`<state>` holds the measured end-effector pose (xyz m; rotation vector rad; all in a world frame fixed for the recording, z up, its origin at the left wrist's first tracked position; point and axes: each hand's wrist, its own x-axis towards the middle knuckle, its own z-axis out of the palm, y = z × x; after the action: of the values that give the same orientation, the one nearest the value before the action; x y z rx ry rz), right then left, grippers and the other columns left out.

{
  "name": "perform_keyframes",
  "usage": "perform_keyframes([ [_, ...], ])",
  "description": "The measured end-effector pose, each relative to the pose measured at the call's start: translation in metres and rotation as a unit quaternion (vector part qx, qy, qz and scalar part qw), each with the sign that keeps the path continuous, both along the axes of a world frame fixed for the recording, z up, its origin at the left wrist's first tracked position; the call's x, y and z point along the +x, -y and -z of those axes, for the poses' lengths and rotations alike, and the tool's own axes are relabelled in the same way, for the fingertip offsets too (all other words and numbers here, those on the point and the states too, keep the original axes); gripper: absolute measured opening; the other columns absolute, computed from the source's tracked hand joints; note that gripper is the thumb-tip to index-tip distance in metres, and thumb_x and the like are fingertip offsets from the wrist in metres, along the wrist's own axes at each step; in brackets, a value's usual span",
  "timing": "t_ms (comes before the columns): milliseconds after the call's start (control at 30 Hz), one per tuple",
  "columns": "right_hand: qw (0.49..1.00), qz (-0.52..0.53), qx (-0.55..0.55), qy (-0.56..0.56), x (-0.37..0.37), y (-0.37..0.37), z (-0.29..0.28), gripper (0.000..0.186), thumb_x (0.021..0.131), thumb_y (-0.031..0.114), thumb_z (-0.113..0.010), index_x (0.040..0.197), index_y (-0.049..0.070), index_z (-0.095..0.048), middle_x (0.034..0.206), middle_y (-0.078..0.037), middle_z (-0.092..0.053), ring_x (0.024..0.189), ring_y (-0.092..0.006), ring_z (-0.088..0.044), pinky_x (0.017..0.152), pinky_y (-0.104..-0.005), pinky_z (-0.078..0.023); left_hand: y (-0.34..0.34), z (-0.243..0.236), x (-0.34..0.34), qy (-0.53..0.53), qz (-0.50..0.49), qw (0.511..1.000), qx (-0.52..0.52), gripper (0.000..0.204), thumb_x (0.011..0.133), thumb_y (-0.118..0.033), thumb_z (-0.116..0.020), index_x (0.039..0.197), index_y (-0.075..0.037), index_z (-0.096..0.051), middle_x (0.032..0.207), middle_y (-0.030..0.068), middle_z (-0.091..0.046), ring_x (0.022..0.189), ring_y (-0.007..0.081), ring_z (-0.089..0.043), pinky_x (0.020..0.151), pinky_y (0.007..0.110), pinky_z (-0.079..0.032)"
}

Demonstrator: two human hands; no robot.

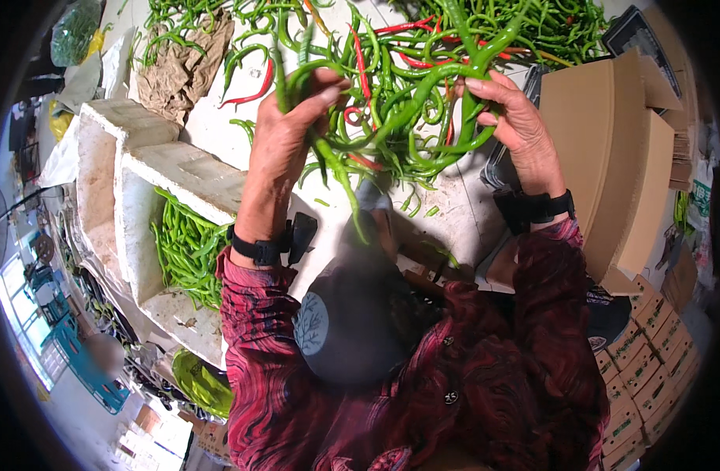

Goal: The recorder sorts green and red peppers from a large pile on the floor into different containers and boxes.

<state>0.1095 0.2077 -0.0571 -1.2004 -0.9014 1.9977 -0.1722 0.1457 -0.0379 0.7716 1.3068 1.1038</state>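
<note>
Long, twisted green chili peppers (411, 102) with scattered red ones (360, 63) lie heaped on a pale surface. My left hand (293, 129) is closed round some green peppers, one of which dangles below it. My right hand (513, 118) grips curved green peppers at the right of the heap, thumb and fingers bent over them. To the left, a white foam box (144, 149) holds green peppers (179, 247), partly hidden behind my left sleeve.
Brown crumpled paper (168, 82) is at the back left. An open cardboard box (580, 149) stands at the right, with stacked cartons (643, 369) below it. A yellow-green bag (195, 385) lies at the lower left.
</note>
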Motion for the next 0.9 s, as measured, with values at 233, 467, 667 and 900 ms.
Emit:
perform_keyframes([
  [233,0.987,-0.014,-0.017,-0.159,0.003,0.021,-0.038,0.028,0.087,0.02,-0.065,0.108,0.004,-0.059,0.088,-0.006,-0.066,0.059,-0.0017,-0.052,0.041,-0.0149,-0.028,-0.019,-0.05,0.068,-0.135,0.276,0.945,0.116,0.032,0.079,-0.023,-0.069,0.103,-0.003,-0.066,0.082,-0.0003,-0.064,0.065,0.008,-0.051,0.059,0.023,-0.04],
  [467,0.932,0.013,-0.012,-0.363,0.043,0.039,-0.056,0.034,0.095,0.029,-0.054,0.106,-0.003,-0.057,0.09,-0.014,-0.063,0.054,-0.0038,-0.044,0.039,-0.0134,-0.035,-0.012,-0.1,0.041,-0.011,0.14,0.99,0.034,0.021,0.081,-0.02,-0.07,0.094,-0.004,-0.063,0.084,0.0032,-0.065,0.071,0.0113,-0.059,0.064,0.025,-0.047],
  [667,0.923,0.019,0.046,-0.382,0.064,0.066,-0.087,0.035,0.096,0.026,-0.053,0.114,-0.004,-0.054,0.097,-0.012,-0.062,0.058,-0.0026,-0.045,0.042,-0.0132,-0.037,0.032,-0.161,0.026,-0.014,0.062,0.994,0.088,0.025,0.083,-0.019,-0.068,0.102,-0.003,-0.062,0.088,0.0057,-0.064,0.082,0.0142,-0.06,0.069,0.027,-0.048],
  [900,0.949,0.065,0.095,-0.294,0.083,0.084,-0.129,0.037,0.095,0.015,-0.054,0.121,-0.01,-0.048,0.105,-0.015,-0.06,0.064,-0.0022,-0.044,0.045,-0.014,-0.038,0.09,-0.16,0.07,0.015,-0.007,0.997,0.075,0.026,0.082,-0.02,-0.068,0.1,-0.004,-0.059,0.083,0.0032,-0.06,0.072,0.0094,-0.054,0.055,0.022,-0.04],
])
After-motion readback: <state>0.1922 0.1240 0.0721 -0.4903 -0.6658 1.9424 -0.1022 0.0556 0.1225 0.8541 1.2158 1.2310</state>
